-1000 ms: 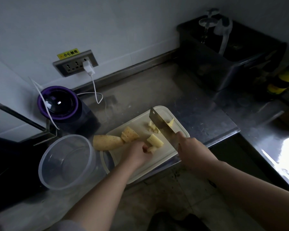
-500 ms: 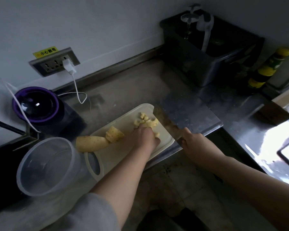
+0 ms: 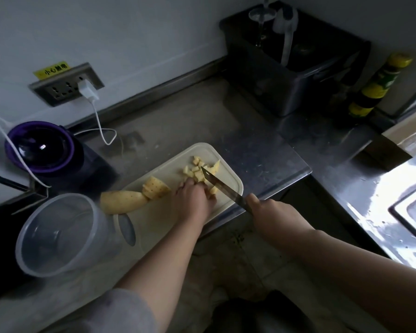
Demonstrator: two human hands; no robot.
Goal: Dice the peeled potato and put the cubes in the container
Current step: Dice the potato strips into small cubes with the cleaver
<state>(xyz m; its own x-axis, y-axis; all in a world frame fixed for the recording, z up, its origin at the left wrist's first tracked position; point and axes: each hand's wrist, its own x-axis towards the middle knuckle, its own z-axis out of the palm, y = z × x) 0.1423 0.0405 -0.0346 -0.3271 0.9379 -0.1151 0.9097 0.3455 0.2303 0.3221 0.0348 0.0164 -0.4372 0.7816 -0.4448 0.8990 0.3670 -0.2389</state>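
Left hand (image 3: pixel 195 198) fingers (image 3: pixel 189 186) curled, seemingly pinning potato pieces (image 3: pixel 189 171) on cutting board (image 3: pixel 159 219), right hand (image 3: pixel 271 212) gripping knife (image 3: pixel 222 187)

Kitchen: steel counter (image 3: pixel 202 121), cutting board (image 3: pixel 159 212) (dimly lit).

Both bare forearms enter from the lower edge and converge near frame centre. Left hand (image 3: pixel 193 199): palm down, fingers curled over potato pieces (image 3: pixel 213 189). Right hand (image 3: pixel 271 212), just right of it: fist wrapped round the handle of a knife (image 3: pixel 222 186). Grey sleeve (image 3: pixel 120 313) at lower left.
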